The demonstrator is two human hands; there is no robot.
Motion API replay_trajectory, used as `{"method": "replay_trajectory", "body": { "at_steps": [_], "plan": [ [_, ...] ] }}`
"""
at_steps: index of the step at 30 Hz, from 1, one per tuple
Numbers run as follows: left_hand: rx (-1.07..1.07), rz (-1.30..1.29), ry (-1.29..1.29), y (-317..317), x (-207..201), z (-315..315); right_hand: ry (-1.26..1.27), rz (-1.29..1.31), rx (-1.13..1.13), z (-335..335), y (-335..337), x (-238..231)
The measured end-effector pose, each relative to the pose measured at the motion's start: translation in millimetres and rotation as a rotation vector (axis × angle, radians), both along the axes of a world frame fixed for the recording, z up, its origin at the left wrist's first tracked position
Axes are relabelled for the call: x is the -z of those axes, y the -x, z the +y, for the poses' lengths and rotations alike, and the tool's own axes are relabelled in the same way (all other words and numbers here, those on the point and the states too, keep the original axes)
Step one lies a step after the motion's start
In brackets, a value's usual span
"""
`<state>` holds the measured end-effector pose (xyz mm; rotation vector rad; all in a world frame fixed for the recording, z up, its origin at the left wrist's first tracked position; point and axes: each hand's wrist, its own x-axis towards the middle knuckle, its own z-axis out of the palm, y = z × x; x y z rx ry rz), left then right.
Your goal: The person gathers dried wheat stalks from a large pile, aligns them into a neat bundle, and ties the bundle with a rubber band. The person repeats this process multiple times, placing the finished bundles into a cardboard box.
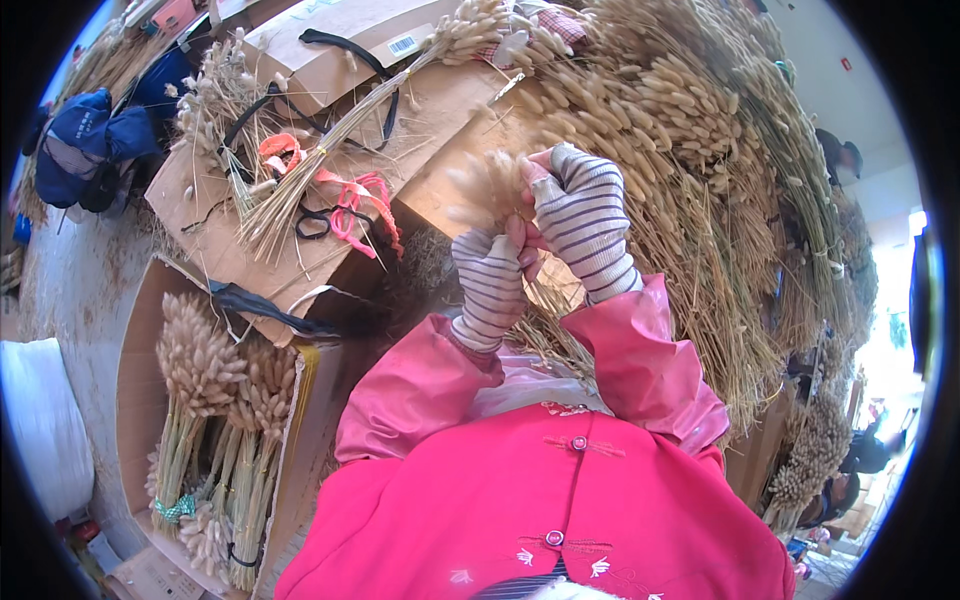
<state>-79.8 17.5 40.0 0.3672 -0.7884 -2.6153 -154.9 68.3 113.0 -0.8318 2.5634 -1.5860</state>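
In front of my chest I hold a small bunch of dried bunny tail grass, its fluffy pale heads fanned out to the upper left. My left hand, in a striped fingerless glove, is closed round the stems just below the heads. My right hand, gloved the same way, pinches at the right side of the bunch, its fingertips close to the heads. The fingers partly hide the stems. Right beside my right hand lies a large heap of dried bunny tail grass, heads toward the far side.
On a cardboard surface to the left lie a tied bundle, pink cords and black straps. A carton at lower left holds upright tied bundles. Beyond it stands a white roll. People work at far right.
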Motion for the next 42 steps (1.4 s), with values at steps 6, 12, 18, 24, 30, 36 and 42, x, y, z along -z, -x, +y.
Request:
{"method": "replay_trajectory", "body": {
  "at_steps": [6,12,18,24,30,36,42],
  "plan": [
    [-0.119,-0.003,0.43,7,20,0,-0.28,0.447,0.047,-2,10,8],
    [-0.332,-0.044,0.532,14,31,6,0.023,0.02,-0.185,12,9,10],
    [-0.022,-0.284,-0.01,15,67,-24,-0.229,-0.043,0.153,73,30,35],
    [-0.107,-0.315,-0.052,20,92,-17,-1.109,0.174,0.278,110,25,97],
    [-0.099,-0.302,-0.073,20,95,-20,-1.125,0.159,0.24,113,29,101],
    [-0.117,-0.334,-0.115,22,97,-17,-0.965,0.283,0.186,138,13,87],
    [-0.014,-0.282,-0.134,21,105,-24,-1.099,-0.126,-0.012,164,1,61]
  ]
}}
